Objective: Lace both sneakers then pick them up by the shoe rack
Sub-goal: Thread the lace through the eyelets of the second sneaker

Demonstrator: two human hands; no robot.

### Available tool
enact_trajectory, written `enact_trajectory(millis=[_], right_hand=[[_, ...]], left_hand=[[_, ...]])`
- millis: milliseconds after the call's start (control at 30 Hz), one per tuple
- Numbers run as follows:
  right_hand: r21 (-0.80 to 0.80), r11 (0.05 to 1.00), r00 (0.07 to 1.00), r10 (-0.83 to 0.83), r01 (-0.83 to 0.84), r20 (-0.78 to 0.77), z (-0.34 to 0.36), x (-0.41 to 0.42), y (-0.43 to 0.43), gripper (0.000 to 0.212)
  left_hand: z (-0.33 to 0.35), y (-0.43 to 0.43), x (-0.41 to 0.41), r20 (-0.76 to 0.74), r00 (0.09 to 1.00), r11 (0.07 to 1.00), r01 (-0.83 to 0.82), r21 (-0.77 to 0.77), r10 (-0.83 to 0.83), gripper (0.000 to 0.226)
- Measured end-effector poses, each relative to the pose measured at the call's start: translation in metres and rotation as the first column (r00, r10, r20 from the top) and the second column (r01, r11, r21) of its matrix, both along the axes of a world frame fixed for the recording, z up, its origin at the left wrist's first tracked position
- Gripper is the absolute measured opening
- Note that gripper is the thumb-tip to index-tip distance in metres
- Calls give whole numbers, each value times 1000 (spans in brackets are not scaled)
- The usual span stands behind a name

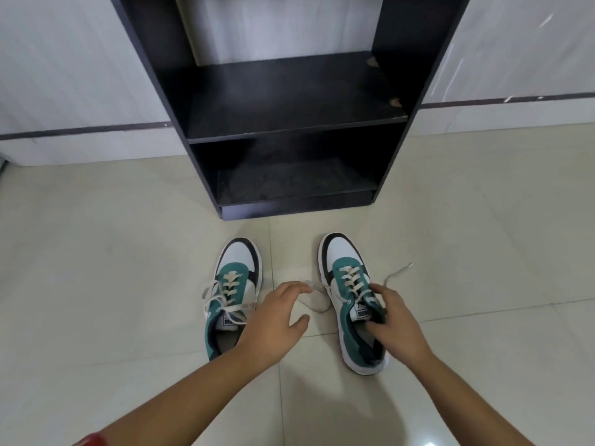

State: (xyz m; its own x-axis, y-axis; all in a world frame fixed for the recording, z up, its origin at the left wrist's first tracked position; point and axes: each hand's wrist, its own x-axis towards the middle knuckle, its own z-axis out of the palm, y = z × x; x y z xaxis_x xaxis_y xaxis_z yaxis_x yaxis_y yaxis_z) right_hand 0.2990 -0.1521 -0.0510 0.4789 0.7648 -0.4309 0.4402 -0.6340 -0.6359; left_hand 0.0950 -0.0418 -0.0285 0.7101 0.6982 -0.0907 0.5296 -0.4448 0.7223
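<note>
while left hand [273, 320] spread open, right grip [391, 320] around right sneaker [352, 304] tongue

Cream tiled floor [112, 284], white wall [64, 75]

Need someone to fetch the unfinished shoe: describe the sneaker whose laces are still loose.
Start at the dark shoe rack; two teal-and-white sneakers stand on the tiles before it. Take the right sneaker, under the right hand. Unlike the left sneaker, its lace ends trail loose across the floor.
</note>
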Motion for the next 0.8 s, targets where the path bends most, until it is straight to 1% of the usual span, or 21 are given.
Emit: enact_trajectory(millis=[33, 100, 167, 233, 300, 367, 400, 467, 500, 567, 600, 667, 700, 767, 800], right_hand=[[28, 999, 1000, -20, 20, 19, -2, -3, 1, 65], [60, 997, 999, -50, 51, -3, -3, -12, 4, 60], [80, 996, 999, -43, 45, -26, -4, -23, 7, 60], [84, 996, 999, -29, 32, -34, -6, -33, 9, 61], [70, 997, 998, -31, 35, -53, -6, -37, 10, 62], [60, 997, 997, -42, 47, -71, -5, -34, 9, 62], [56, 997, 996, -47, 52, -74, -4, -32, 8, 62], [42, 999, 998, -30, 33, -63, -1, -26, 6, 60], [22, 1000, 998, -12, 13, -63, 2, -22, 6, 58], [-49, 998, 997, 28, -32, -78, 7, -12, 6, 48], [-85, 995, 995, 46, -53, -87, 9, -7, 6, 38], [-124, 988, 993, 87, -96, -82, 13, 3, 6, 19], [-123, 987, 992, 95, -104, -77, 16, 7, 6, 13], [-77, 994, 995, 69, -75, -78, 24, 17, 8, 17], [-54, 997, 997, 57, -60, -58, 30, 23, 7, 20]], left_hand=[[1, 2, 4, -18, 999, 999, 29, 20, -29, 45], [3, 7, 11, -62, 992, 991, 113, 71, -109, 52], [3, 10, 15, -111, 976, 974, 198, 109, -186, 56], [-3, 11, 15, -159, 963, 962, 238, 130, -217, 57], [-11, 10, 12, -239, 952, 959, 233, 163, -191, 49], [-17, 8, 7, -315, 937, 955, 223, 195, -154, 34], [-18, 8, 6, -326, 933, 953, 228, 198, -155, 25], [-17, 7, 4, -270, 947, 964, 220, 147, -175, 8], [-14, 7, 5, -220, 960, 977, 197, 80, -176, 6], [-8, 9, 7, -135, 978, 985, 148, -88, -159, 8], [-5, 11, 9, -133, 977, 980, 149, -131, -167, 13], [-2, 16, 11, -196, 960, 975, 175, -135, -199, 19], [-2, 18, 11, -221, 954, 977, 182, -112, -202, 17], [3, 25, 10, -208, 964, 986, 168, -20, -168, 17], [4, 30, 9, -202, 972, 987, 141, 71, -125, 21]])
